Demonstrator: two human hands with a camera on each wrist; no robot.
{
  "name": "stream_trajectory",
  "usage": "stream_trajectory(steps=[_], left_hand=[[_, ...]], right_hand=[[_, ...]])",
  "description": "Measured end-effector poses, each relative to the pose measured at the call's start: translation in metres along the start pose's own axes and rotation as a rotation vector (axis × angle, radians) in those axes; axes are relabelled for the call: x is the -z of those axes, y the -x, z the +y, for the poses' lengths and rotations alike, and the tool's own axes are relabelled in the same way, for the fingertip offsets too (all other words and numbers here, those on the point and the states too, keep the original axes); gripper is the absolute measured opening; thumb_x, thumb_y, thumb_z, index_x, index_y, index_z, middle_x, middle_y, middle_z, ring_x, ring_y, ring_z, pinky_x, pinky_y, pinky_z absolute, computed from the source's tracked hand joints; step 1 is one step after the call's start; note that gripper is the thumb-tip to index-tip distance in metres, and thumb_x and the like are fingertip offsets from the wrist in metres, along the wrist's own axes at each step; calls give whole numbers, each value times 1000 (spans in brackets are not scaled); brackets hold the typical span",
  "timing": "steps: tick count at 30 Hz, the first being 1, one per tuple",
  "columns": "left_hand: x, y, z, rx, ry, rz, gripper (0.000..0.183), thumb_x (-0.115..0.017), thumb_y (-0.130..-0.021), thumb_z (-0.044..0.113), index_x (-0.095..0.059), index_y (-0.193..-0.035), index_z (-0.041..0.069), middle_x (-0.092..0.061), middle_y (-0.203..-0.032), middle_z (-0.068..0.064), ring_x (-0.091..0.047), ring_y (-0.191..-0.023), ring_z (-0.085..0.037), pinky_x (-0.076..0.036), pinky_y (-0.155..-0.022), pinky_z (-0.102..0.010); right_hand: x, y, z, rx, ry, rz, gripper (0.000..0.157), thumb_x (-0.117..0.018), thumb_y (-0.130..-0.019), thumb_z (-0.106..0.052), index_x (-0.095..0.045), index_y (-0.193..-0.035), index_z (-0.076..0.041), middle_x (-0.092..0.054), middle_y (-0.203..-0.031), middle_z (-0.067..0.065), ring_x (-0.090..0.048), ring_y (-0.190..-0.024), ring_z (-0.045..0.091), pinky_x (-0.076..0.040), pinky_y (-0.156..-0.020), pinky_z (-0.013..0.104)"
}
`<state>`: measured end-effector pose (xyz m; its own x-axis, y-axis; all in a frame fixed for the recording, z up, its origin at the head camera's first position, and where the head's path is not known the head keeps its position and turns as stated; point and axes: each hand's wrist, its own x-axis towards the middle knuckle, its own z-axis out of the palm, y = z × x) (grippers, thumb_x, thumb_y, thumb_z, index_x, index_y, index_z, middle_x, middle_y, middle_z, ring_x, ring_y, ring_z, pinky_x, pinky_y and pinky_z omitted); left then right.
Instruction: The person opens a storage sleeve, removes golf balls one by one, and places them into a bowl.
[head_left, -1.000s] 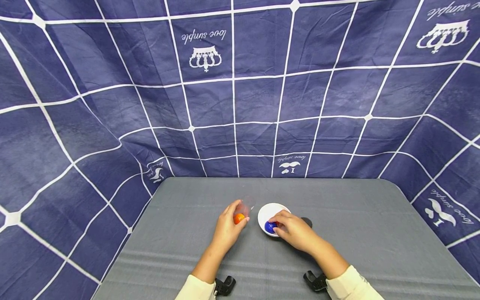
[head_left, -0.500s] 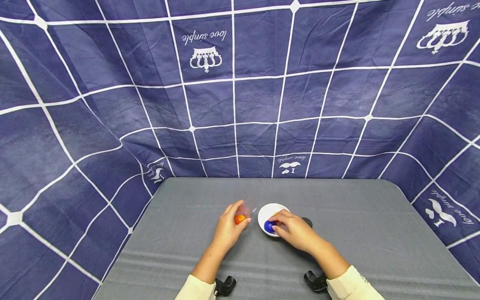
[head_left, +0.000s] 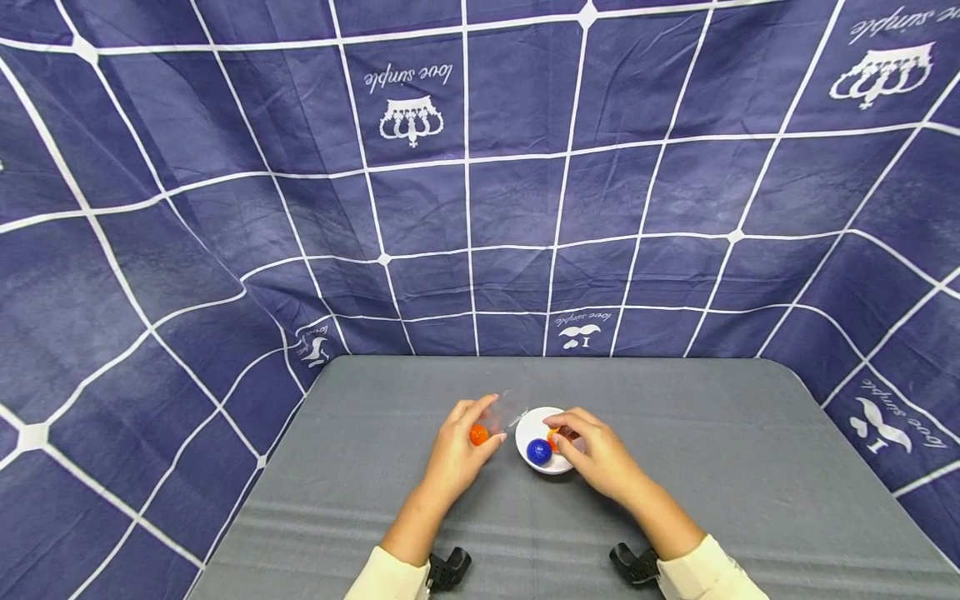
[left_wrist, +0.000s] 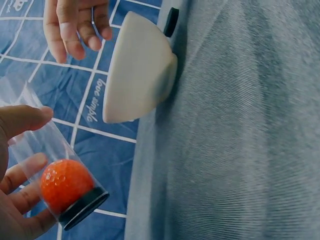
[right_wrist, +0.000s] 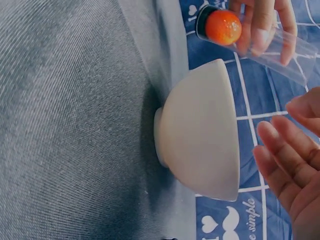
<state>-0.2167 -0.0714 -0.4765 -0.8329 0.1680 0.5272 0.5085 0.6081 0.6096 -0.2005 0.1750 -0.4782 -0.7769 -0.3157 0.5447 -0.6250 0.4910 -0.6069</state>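
My left hand [head_left: 459,446] grips a clear plastic tube [left_wrist: 47,130]. Inside the tube, an orange golf ball [left_wrist: 66,185] lies against its black end cap [left_wrist: 84,207]. The tube leans, its other end pointing towards a white bowl [head_left: 527,427] on the table. A blue ball [head_left: 538,452] sits in the bowl with an orange-yellow ball [head_left: 555,440] beside it. Over the bowl's right side hovers my right hand [head_left: 600,454], its fingers and thumb apart. Both wrist views show its fingers above the rim, holding nothing. The bowl's wall hides the balls there.
Grey cloth covers the table [head_left: 712,442], with blue gridded fabric [head_left: 525,200] rising behind and at the sides. A black round piece [left_wrist: 171,22] is on the table just beyond the bowl. Black straps sit at both wrists.
My right hand has drawn off the blue ball, up and to the right, baring more of the orange-yellow ball. My left hand has swung the tube's far end rightward, closer to the bowl.
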Motion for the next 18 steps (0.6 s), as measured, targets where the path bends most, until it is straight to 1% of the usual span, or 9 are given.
stream_trajectory(steps=[3,7,10,14,18], left_hand=[[2,-2,3,-25,-25,-1,60,-87,-77,16,-66,-133,24,-66,-110,-5,-67,-99,-20,-55,-88,-40],[3,-3,9,-73,-113,6,61,-89,-75,16,-67,-131,27,-65,-110,0,-65,-96,-16,-52,-87,-40],[5,-4,14,-126,-192,8,61,-90,-74,16,-68,-130,27,-65,-110,0,-63,-91,-14,-49,-86,-40],[7,-5,18,-210,-273,2,60,-90,-74,16,-69,-129,26,-65,-112,0,-62,-94,-15,-48,-88,-40],[9,-6,22,-274,-322,2,59,-89,-73,15,-69,-128,26,-65,-111,0,-62,-96,-18,-47,-91,-41]], right_hand=[[2,0,-1,-9,-27,21,26,-71,-91,0,-71,-115,-9,-71,-101,10,-67,-87,8,-59,-79,27],[3,-1,-3,-19,-71,37,29,-69,-93,-3,-69,-121,-10,-71,-106,11,-69,-90,9,-59,-80,27],[4,-1,-5,-30,-113,37,31,-69,-94,-6,-67,-125,-8,-70,-110,12,-70,-93,12,-58,-82,25],[4,-1,-7,-44,-160,40,35,-69,-94,-4,-65,-128,-7,-69,-113,15,-71,-94,19,-58,-83,24],[4,0,-8,-63,-196,35,40,-70,-93,-4,-62,-132,-7,-68,-115,17,-71,-94,20,-58,-84,23]])
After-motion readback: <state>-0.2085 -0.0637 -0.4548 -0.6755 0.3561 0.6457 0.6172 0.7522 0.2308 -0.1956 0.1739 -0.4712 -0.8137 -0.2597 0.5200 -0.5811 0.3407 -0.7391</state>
